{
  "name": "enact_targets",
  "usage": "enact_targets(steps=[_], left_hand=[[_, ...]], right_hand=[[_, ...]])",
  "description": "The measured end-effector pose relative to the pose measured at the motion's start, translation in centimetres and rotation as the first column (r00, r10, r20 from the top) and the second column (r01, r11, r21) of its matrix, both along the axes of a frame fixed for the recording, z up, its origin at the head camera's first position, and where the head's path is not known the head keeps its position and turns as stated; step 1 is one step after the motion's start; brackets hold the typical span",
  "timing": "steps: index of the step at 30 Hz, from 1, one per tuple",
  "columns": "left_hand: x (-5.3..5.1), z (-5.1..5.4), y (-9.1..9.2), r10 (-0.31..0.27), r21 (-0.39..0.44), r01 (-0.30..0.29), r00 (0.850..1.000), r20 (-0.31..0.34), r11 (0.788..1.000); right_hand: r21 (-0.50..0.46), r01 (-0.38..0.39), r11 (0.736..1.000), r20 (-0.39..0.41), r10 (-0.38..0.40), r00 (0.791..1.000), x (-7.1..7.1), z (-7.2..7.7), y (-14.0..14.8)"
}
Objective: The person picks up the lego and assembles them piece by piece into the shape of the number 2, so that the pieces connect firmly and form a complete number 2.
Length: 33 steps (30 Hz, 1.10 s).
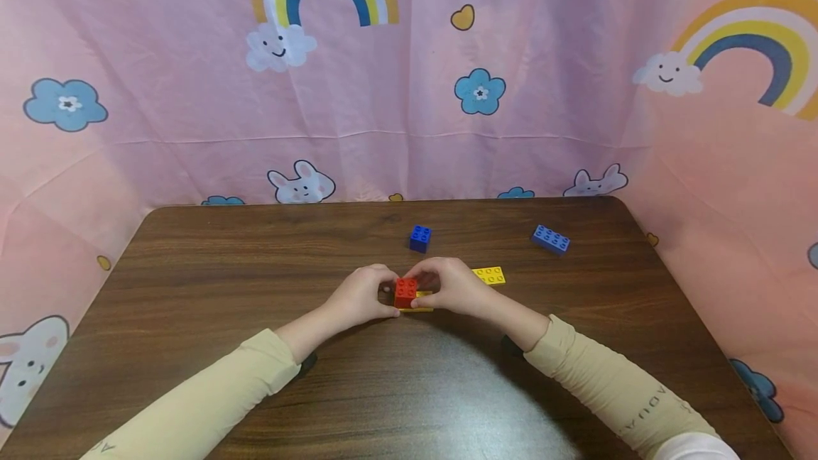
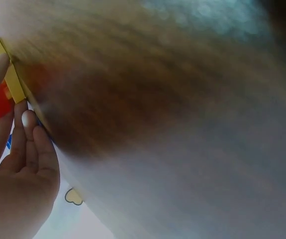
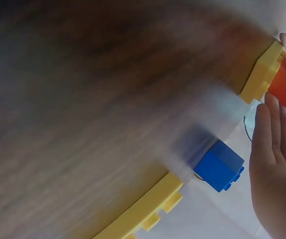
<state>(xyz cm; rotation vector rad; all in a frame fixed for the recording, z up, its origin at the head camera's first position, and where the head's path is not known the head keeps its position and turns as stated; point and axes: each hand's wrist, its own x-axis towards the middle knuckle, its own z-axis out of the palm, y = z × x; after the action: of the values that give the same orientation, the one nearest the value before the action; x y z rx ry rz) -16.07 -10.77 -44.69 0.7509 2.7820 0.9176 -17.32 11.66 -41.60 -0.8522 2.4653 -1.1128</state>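
Red brick [image 1: 405, 292], just one, is sitting on the nearer yellow brick [image 3: 261, 73] mid-worktop [image 1: 358, 403], left hand [image 1: 363, 297] pinching yellow, right hand [image 1: 456, 289] pinching red: one pairing seemingly nearly done. Three are lying loose: second yellow brick [image 1: 491, 275] rightward, then two blues, short blue brick [image 1: 420, 239] far-centre, long blue brick [image 1: 551, 240] far-right.

Smooth plastic red brick [image 1: 405, 294], glossy wood-grain table [image 1: 409, 382], cloth backdrop [image 1: 549, 55]

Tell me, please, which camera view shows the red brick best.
The head view, because the red brick shows its studded top there. Left wrist shows only part, cropped at the left edge; right wrist only part, cropped at the right edge.
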Motion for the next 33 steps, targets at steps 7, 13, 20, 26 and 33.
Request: enact_targets(steps=[7,13,20,26,33], left_hand=[[0.16,0.11,0.11,-0.005,-0.020,0.004,1.000,-0.015,1.000],[0.23,0.19,0.26,-0.002,-0.044,0.001,1.000,-0.015,0.999],[0.38,0.41,0.40,0.003,-0.058,-0.003,1.000,-0.009,0.998],[0.41,0.43,0.44,0.000,-0.063,-0.002,1.000,-0.021,0.998],[0.46,0.54,0.46,0.002,-0.070,-0.004,1.000,-0.016,0.998]], right_hand=[[0.010,-0.018,1.000,-0.016,0.018,1.000,-0.01,0.02,-0.24],[0.044,-0.026,0.999,-0.072,0.029,0.997,0.12,0.18,-0.42],[0.073,-0.037,0.997,-0.143,0.047,0.989,0.01,-0.15,-0.48],[0.078,-0.040,0.996,-0.165,0.053,0.985,-0.07,-0.40,-0.44],[0.134,-0.033,0.991,-0.239,0.064,0.969,0.03,-0.33,-0.41]])
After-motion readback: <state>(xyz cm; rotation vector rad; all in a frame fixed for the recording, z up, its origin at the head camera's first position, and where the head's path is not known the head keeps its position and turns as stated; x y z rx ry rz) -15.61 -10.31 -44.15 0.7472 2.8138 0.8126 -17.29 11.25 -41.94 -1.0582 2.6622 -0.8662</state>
